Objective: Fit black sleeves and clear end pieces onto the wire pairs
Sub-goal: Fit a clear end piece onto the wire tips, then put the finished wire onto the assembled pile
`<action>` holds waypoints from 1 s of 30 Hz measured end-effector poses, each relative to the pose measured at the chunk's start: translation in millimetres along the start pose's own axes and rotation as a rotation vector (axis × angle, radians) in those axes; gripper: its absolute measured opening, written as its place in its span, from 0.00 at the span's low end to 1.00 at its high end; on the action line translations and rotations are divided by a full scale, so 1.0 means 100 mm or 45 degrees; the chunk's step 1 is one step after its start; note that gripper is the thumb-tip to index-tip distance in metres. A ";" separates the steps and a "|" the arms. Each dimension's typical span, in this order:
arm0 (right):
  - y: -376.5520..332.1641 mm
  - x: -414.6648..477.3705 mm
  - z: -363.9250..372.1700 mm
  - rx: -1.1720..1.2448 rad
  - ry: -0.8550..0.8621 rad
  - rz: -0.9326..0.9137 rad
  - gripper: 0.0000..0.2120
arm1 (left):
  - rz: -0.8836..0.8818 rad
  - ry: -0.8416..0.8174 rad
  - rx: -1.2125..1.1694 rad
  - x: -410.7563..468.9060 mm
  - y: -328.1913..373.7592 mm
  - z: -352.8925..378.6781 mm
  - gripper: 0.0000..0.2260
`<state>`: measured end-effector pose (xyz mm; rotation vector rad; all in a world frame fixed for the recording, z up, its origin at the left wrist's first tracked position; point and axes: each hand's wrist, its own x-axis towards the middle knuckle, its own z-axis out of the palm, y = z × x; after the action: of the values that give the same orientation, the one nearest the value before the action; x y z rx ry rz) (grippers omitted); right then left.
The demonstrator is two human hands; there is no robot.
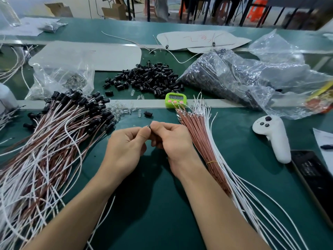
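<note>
My left hand point(126, 150) and my right hand point(173, 141) meet at the middle of the green mat, fingertips pinched together on a small black sleeve point(148, 126) on a wire; most of it is hidden by my fingers. Loose black sleeves point(146, 78) lie heaped behind. Small clear end pieces point(124, 110) are scattered just beyond my hands. To the right lies a bundle of bare red and white wire pairs point(203, 141). On the left is a pile of wire pairs with sleeves fitted point(59, 127).
A green timer point(175, 100) stands past my hands. A large plastic bag of black parts point(234, 76) fills the right rear, a smaller bag point(59, 80) the left rear. A white controller point(272, 136) and a dark tray point(313, 177) lie at the right.
</note>
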<state>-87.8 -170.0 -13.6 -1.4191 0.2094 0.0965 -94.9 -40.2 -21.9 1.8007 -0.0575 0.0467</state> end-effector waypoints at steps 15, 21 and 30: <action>-0.47 0.44 0.40 0.290 0.398 0.098 0.14 | -0.390 -0.137 0.476 0.00 0.71 -0.82 0.13; -0.49 0.71 0.97 -0.226 0.256 0.133 0.14 | -0.374 0.264 1.628 -0.03 0.81 -1.47 0.14; -0.38 0.76 1.44 -1.061 -0.076 -0.204 0.29 | -0.707 0.323 1.596 -0.09 0.38 -1.66 0.09</action>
<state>6.4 -38.4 27.4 -2.2525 -0.0069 0.0982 -106.1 113.2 52.1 2.9650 0.8167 -0.1142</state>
